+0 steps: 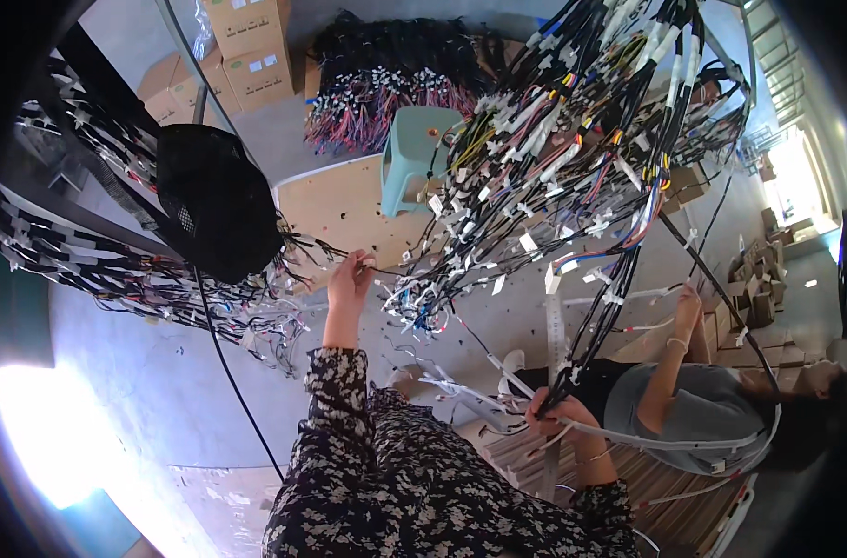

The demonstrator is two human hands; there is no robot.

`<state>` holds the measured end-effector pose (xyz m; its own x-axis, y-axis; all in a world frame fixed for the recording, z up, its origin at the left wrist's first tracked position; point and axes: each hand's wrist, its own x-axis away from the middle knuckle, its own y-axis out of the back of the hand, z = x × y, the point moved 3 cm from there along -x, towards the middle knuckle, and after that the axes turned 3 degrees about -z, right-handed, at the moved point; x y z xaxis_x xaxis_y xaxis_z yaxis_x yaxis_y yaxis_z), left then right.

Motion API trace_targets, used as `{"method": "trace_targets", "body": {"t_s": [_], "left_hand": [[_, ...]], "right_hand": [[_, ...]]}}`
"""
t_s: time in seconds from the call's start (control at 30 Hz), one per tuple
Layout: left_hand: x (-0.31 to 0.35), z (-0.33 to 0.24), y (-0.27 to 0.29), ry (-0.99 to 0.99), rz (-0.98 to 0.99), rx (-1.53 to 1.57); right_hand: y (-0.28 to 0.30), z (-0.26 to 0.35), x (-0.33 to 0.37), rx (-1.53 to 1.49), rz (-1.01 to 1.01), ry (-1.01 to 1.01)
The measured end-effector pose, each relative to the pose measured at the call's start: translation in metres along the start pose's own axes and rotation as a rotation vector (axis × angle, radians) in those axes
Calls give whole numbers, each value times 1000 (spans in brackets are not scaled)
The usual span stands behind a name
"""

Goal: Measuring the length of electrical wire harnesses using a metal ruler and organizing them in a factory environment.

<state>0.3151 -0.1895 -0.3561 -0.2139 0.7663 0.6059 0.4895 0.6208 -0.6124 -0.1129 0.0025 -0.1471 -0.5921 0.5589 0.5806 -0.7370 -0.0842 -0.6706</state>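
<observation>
My left hand (352, 276) is raised near the middle, its fingertips pinched on a thin black cable (386, 272). Lower right, my right hand (565, 409) is wrapped round a bundle of black wire harnesses (598, 321), with pale sleeved leads trailing from it. That bundle runs up to a large hanging mass of wire harnesses (544, 158) with white tags, connectors and coloured wires. Between the hands dangle several white and blue connector ends (423, 312). Another hanging row of harnesses (145, 279) is to the left of my left hand.
A black cloth bag (219, 200) hangs left of my left hand. Beyond are a pale green stool (423, 139), cardboard boxes (256, 79) and a pile of black cables (386, 56). At right, a co-worker in grey (688, 409) raises a hand (688, 312) to wires.
</observation>
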Motion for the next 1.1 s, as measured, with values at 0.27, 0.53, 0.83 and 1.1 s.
{"method": "trace_targets", "body": {"t_s": [0.27, 0.53, 0.83, 1.1], "left_hand": [[81, -26, -22, 75, 343, 86], [92, -13, -7, -67, 346, 30], [97, -20, -17, -22, 329, 40], [94, 0, -19, -241, 130, -16]], "right_hand": [[-9, 2, -15, 15, 4, 16], [-19, 5, -16, -12, -10, 8], [-28, 4, -18, -34, -8, 19], [-24, -2, -19, -52, 0, 30]]}}
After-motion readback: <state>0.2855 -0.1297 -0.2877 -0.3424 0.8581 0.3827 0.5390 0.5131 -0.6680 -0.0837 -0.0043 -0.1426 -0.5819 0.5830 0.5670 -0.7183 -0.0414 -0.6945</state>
